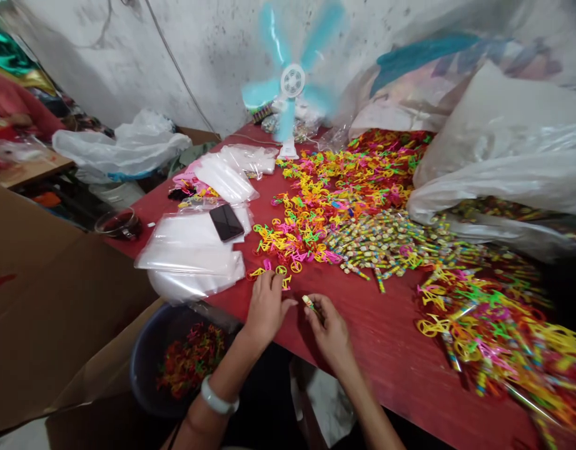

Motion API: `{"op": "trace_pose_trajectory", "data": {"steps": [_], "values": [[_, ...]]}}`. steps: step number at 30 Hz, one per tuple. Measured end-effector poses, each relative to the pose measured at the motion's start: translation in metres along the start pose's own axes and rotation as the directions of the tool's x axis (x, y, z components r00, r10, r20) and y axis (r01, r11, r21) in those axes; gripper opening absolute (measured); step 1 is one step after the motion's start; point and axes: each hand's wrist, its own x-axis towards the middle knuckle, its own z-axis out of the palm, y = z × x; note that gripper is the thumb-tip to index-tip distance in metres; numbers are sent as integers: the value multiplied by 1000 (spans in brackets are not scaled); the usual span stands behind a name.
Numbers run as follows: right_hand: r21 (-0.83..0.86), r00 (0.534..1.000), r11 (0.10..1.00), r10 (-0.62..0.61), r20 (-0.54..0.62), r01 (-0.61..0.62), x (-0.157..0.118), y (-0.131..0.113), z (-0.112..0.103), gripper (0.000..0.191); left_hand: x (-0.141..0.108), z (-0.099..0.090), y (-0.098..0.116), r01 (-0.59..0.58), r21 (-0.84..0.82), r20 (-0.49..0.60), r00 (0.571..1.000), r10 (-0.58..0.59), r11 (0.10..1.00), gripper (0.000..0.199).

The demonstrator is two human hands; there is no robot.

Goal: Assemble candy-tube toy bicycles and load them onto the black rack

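Note:
My left hand point(266, 305) reaches over the near edge of a pile of small bright plastic toy bicycle pieces point(311, 219). Its thumb stands apart from the bent fingers, which touch or nearly touch a yellow piece point(286, 283). Beside it, my right hand point(329, 328) pinches a small printed tube point(308, 302) between thumb and fingers, its patterned end pointing toward the left hand. More such printed tubes point(376, 244) lie heaped right of the bicycle pieces. The red table point(386, 325) lies under both hands.
Clear plastic bags point(184, 250) and a phone point(226, 223) lie on the left. A spinning fan point(293, 81) stands at the back. At right are mixed pieces point(494, 337) and a large white sack point(508, 131). A tub point(140, 375) sits below; a cardboard box point(48, 300) flanks it.

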Motion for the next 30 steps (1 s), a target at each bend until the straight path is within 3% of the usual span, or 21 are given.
{"op": "trace_pose_trajectory", "data": {"steps": [2, 5, 7, 9, 11, 12, 14, 16, 18, 21, 23, 25, 27, 30], "values": [[57, 999, 997, 49, 4, -49, -4, 3, -3, 23, 8, 13, 4, 68, -59, -27, 997, -70, 996, 32], [182, 992, 976, 124, -1, -121, -7, 3, -5, 28, 7, 13, 3, 171, -316, 1, 984, -180, 933, 6], [300, 984, 940, 178, -22, -163, -6, 0, -6, 31, -1, 8, 6, 277, -560, 101, 958, -267, 781, 13], [437, 971, 879, 234, -40, -194, -5, -6, -6, 34, -9, 4, 13, 406, -735, 268, 910, -317, 543, 25], [540, 961, 812, 276, -17, -223, -4, -12, -8, 39, -16, 4, 22, 501, -790, 409, 860, -305, 353, 32], [568, 958, 786, 287, 11, -242, -4, -14, -10, 42, -19, 5, 25, 529, -791, 454, 845, -284, 309, 34], [575, 955, 772, 289, 64, -273, -5, -16, -14, 40, -20, 7, 30, 545, -773, 482, 837, -258, 324, 35], [529, 960, 809, 277, 39, -255, -9, -16, -19, 31, -19, 8, 32, 520, -755, 440, 853, -280, 399, 34], [407, 971, 901, 212, -113, -150, -13, -14, -24, 25, -17, 7, 34, 498, -729, 370, 864, -341, 470, 38], [43, 940, 991, -109, -324, 129, -23, -10, -29, 11, -18, 3, 42, 545, -688, 415, 837, -356, 479, 45], [-161, 888, 930, -364, -282, 330, -30, -9, -30, 16, -20, 2, 49, 594, -708, 515, 804, -297, 382, 46], [-235, 846, 860, -499, -190, 454, -37, -7, -29, 27, -23, 2, 55, 631, -744, 575, 772, -271, 219, 45], [-227, 853, 852, -507, -128, 472, -44, -7, -26, 33, -25, 5, 58, 641, -762, 590, 747, -306, 92, 45], [-160, 902, 900, -422, -88, 405, -50, -7, -21, 34, -26, 10, 54, 648, -761, 600, 721, -348, 32, 41]]}}
